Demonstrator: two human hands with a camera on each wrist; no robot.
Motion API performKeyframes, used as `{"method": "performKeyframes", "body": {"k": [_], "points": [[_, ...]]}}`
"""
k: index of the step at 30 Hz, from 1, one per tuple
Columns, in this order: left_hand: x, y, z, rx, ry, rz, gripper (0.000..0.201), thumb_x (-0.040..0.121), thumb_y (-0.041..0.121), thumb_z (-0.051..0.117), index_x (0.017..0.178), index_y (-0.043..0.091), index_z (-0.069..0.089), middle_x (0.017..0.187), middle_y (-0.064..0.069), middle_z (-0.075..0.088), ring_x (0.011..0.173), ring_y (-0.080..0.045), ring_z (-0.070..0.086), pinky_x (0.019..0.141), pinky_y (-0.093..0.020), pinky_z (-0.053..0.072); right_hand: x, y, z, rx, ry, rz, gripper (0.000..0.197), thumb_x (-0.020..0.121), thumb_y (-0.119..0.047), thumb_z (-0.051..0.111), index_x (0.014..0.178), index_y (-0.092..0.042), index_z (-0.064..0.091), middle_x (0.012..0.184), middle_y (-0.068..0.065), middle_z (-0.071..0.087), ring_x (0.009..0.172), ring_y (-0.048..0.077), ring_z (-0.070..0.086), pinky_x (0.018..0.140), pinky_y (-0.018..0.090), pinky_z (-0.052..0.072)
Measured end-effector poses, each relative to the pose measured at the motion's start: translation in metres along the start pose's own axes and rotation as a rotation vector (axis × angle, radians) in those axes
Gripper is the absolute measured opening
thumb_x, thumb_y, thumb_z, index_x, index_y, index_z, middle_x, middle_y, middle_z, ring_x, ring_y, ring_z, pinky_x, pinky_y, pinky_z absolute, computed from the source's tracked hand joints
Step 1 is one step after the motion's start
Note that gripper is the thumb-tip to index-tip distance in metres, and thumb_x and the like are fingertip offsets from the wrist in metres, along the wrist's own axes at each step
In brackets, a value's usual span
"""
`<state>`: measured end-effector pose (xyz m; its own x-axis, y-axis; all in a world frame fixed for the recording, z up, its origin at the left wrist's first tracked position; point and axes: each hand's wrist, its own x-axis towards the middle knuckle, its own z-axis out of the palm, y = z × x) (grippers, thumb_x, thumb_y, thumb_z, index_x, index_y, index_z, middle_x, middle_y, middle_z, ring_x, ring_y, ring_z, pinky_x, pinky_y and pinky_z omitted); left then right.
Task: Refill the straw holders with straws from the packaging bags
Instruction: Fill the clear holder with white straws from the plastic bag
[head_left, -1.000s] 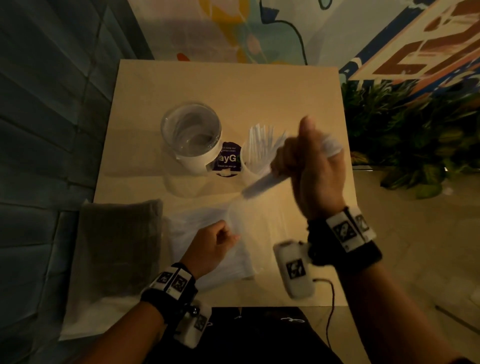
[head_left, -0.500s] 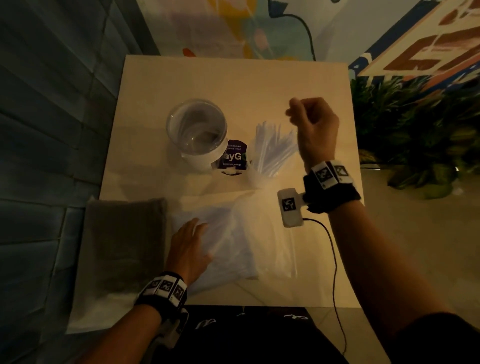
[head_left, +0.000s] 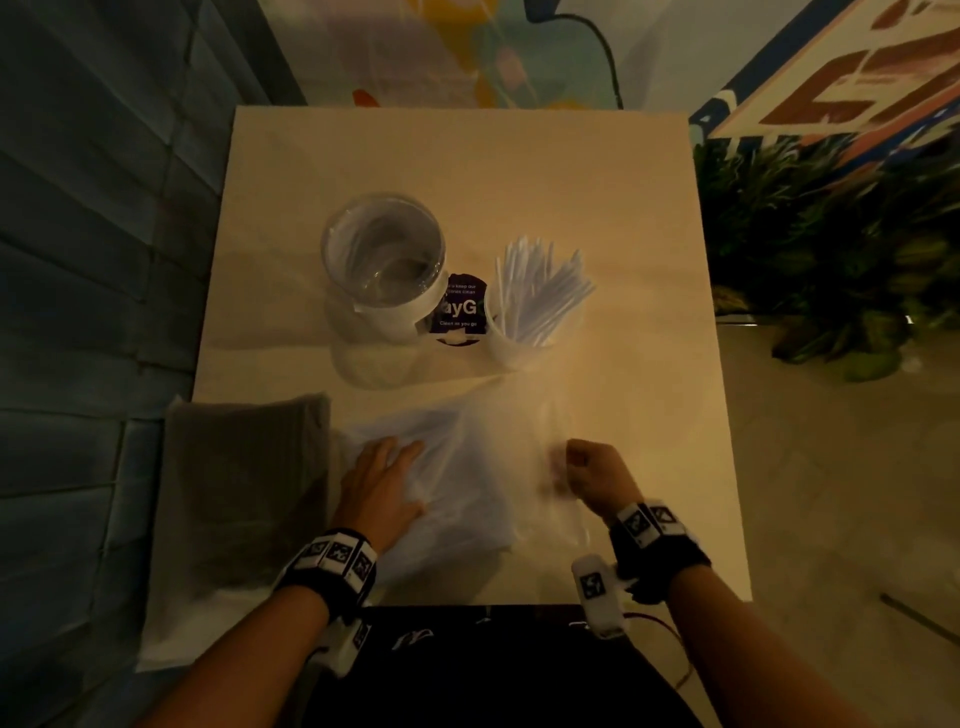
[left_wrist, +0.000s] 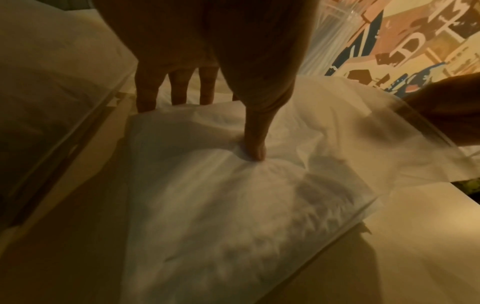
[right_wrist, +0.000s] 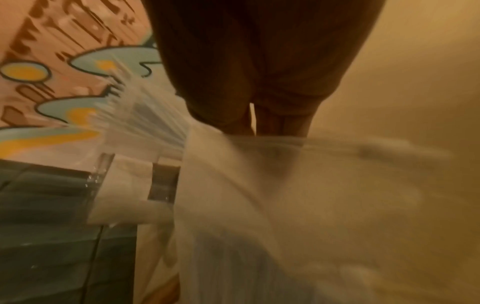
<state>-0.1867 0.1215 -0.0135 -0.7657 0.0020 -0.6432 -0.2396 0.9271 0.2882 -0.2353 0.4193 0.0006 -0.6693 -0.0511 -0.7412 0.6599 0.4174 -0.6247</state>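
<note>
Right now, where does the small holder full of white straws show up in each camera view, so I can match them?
Head: the straw holder stands right of centre on the table, beyond the packaging bag.
Left wrist: not clearly in it; only a clear container edge shows at the top.
Right wrist: left of centre, the straw holder with its straws fanned, blurred.
Shared landmark: the packaging bag, under the left hand and reached into by the right hand.
</note>
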Motion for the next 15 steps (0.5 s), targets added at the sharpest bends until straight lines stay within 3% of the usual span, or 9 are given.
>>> {"method": "performKeyframes", "body": {"k": [1, 3, 6, 8, 11, 15], "points": [[0.0, 0.001, -0.001, -0.006, -0.004, 0.002, 0.088, 0.08, 0.043, 0.075, 0.15, 0.039, 0.022, 0.16, 0.0, 0.016, 0.148, -0.026, 0.013, 0.118, -0.049, 0.023, 0.001, -0.002, 0.007, 0.046, -0.05, 0.0, 0.004, 0.085, -0.005, 0.073, 0.089, -0.004, 0.072, 0.077, 0.015, 0.074, 0.074, 0.035, 0.072, 0.074, 0.053, 0.06], [0.001, 0.001, -0.001, -0.002, -0.008, 0.008, 0.088, 0.079, 0.044, 0.075, 0.149, 0.043, 0.022, 0.159, 0.001, 0.017, 0.148, -0.026, 0.015, 0.116, -0.051, 0.026, 0.006, -0.009, 0.02, 0.087, -0.127, 0.022, 0.025, 0.081, -0.012, 0.079, 0.103, -0.005, 0.07, 0.089, 0.022, 0.074, 0.081, 0.038, 0.072, 0.074, 0.052, 0.06], [0.002, 0.001, -0.003, 0.008, -0.01, 0.018, 0.084, 0.078, 0.045, 0.074, 0.147, 0.045, 0.025, 0.156, 0.003, 0.021, 0.144, -0.026, 0.022, 0.112, -0.051, 0.033, 0.02, -0.016, 0.042, -0.135, -0.184, 0.004, 0.039, 0.078, -0.033, 0.081, 0.11, -0.015, 0.067, 0.097, 0.013, 0.074, 0.085, 0.029, 0.072, 0.071, 0.039, 0.061], [0.002, 0.002, -0.007, 0.014, 0.007, 0.023, 0.08, 0.077, 0.044, 0.073, 0.145, 0.043, 0.031, 0.152, 0.003, 0.028, 0.138, -0.027, 0.031, 0.108, -0.049, 0.037, 0.029, -0.018, 0.055, -0.337, -0.186, -0.01, 0.037, 0.082, -0.029, 0.071, 0.115, -0.012, 0.065, 0.109, 0.013, 0.07, 0.093, 0.029, 0.069, 0.074, 0.038, 0.059], [0.0, 0.002, -0.009, -0.005, 0.018, 0.017, 0.075, 0.077, 0.043, 0.071, 0.143, 0.04, 0.036, 0.147, 0.003, 0.033, 0.133, -0.028, 0.037, 0.106, -0.047, 0.04, 0.032, -0.022, 0.062, -0.45, -0.124, 0.019, 0.035, 0.087, -0.012, 0.064, 0.122, -0.006, 0.062, 0.119, 0.014, 0.065, 0.108, 0.032, 0.064, 0.073, 0.029, 0.047], [-0.005, 0.002, -0.006, -0.013, 0.043, 0.015, 0.074, 0.079, 0.041, 0.072, 0.143, 0.032, 0.037, 0.144, 0.003, 0.036, 0.133, -0.028, 0.037, 0.106, -0.045, 0.038, 0.029, -0.015, 0.06, -0.458, -0.115, -0.051, 0.028, 0.092, -0.016, 0.061, 0.118, -0.005, 0.067, 0.121, 0.016, 0.065, 0.11, 0.034, 0.062, 0.083, 0.036, 0.049]]}}
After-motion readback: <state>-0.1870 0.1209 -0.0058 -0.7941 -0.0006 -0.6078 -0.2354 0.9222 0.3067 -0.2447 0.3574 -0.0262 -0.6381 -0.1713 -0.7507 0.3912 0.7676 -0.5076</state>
